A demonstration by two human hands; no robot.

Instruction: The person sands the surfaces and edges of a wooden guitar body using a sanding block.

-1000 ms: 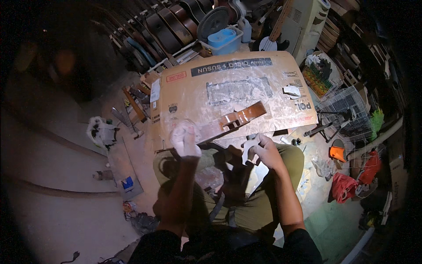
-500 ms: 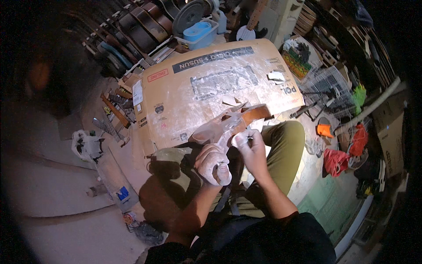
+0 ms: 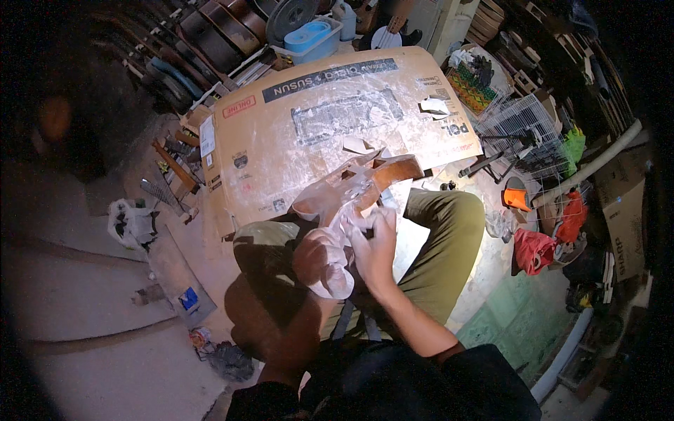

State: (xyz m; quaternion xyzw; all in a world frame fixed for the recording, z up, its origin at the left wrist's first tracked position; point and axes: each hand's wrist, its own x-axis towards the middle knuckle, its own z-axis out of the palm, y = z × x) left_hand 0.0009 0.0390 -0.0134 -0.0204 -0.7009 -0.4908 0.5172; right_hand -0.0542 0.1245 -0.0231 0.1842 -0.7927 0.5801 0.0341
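A head-worn fisheye looks down from close above the fingers (image 3: 381, 222), toward the cardboard sheet (image 3: 270, 137) beyond

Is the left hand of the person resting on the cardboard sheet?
No, the left hand holds the wooden piece, on the near side of the cardboard sheet.

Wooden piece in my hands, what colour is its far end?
Its far end is warm brown, seen best in the head view.

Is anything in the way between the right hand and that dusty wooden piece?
Nothing visible: the right hand is at the dusty wooden piece, the left hand alongside. Anything thin between can't be made out.
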